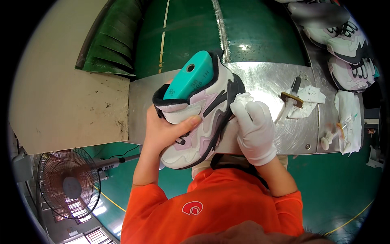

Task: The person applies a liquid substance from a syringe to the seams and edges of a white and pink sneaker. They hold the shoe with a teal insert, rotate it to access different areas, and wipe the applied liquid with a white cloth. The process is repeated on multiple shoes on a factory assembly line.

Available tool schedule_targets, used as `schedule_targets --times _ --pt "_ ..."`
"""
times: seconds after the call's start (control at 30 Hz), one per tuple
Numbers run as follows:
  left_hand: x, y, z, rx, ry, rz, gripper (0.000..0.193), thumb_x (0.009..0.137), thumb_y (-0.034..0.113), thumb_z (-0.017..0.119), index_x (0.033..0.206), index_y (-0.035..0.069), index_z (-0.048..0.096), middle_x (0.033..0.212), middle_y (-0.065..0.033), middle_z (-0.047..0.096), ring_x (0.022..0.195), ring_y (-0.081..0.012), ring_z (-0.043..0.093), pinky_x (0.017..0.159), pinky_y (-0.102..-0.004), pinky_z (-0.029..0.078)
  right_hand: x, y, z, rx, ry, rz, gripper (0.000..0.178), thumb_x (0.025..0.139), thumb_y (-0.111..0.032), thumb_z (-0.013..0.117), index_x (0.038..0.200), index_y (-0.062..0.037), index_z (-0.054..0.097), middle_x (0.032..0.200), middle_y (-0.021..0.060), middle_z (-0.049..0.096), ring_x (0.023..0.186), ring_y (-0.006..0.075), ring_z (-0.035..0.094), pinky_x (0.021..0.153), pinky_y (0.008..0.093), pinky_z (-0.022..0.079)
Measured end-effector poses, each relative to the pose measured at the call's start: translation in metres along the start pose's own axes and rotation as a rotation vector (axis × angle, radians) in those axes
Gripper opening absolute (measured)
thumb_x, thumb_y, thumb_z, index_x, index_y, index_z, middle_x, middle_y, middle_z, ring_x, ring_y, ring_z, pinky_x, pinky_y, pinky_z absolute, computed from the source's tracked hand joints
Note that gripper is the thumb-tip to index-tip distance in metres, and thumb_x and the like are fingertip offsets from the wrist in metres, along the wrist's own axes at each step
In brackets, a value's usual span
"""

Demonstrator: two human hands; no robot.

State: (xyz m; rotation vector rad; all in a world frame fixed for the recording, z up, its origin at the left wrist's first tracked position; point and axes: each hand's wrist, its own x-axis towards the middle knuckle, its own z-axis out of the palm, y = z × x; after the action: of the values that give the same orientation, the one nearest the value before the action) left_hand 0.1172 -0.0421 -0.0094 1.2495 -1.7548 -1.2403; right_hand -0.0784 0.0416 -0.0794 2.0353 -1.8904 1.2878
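Head view looks down on a person in an orange shirt [239,199] at a metal worktop [292,134], both hands busy with one sneaker [208,131]. This shoe, white and pale lilac with black trim, is held slantwise before the body, its toe reaching past the near edge of the worktop; whether its heel rests on the metal cannot be told. A teal shoe last [191,79] fills its opening. The bare left hand [159,129] grasps the shoe from its left side, thumb laid across the upper. The right hand [256,128], in a white glove, pinches a crumpled white wad [243,99] beside the dark sole edge at the heel. To the right, a tool with a brown crosspiece [291,99] lies by a white cloth [310,99]. More sneakers [352,73] sit at the upper right, a green belt [264,36] runs beyond the worktop, and a fan [70,185] stands at lower left.
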Motion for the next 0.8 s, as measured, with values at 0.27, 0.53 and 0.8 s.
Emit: schedule_targets --times 0.27,0.53,0.8 --pt "0.000 -0.002 -0.002 0.052 -0.032 0.102 0.081 0.065 0.020 0.088 0.134 -0.001 0.050 0.115 -0.0098 0.065 0.103 -0.0163 0.062 0.091 -0.0326 0.050 -0.012 0.012 -0.012 -0.050 -0.215 -0.073 0.020 0.075 -0.007 0.058 0.095 -0.0061 0.058 0.085 0.0080 0.050 0.077 0.0280 0.053 0.067 0.0376 0.046" --pt "-0.002 0.001 0.000 -0.012 -0.034 0.019 0.082 0.066 0.017 0.088 0.136 -0.001 0.049 0.117 -0.0109 0.065 0.103 -0.0173 0.063 0.091 -0.0329 0.050 -0.011 0.003 -0.011 0.218 0.081 0.130 0.035 0.072 0.006 0.062 0.103 -0.0115 0.064 0.089 0.0067 0.057 0.081 0.0299 0.055 0.069 0.0381 0.047" --pt "-0.001 0.002 -0.001 0.003 -0.039 -0.013 0.082 0.065 0.018 0.088 0.135 0.000 0.049 0.116 -0.0106 0.065 0.105 -0.0173 0.062 0.092 -0.0330 0.049 -0.004 0.002 0.000 0.158 0.046 0.053 0.034 0.071 0.003 0.061 0.102 -0.0106 0.063 0.088 0.0054 0.055 0.078 0.0291 0.054 0.067 0.0376 0.047"
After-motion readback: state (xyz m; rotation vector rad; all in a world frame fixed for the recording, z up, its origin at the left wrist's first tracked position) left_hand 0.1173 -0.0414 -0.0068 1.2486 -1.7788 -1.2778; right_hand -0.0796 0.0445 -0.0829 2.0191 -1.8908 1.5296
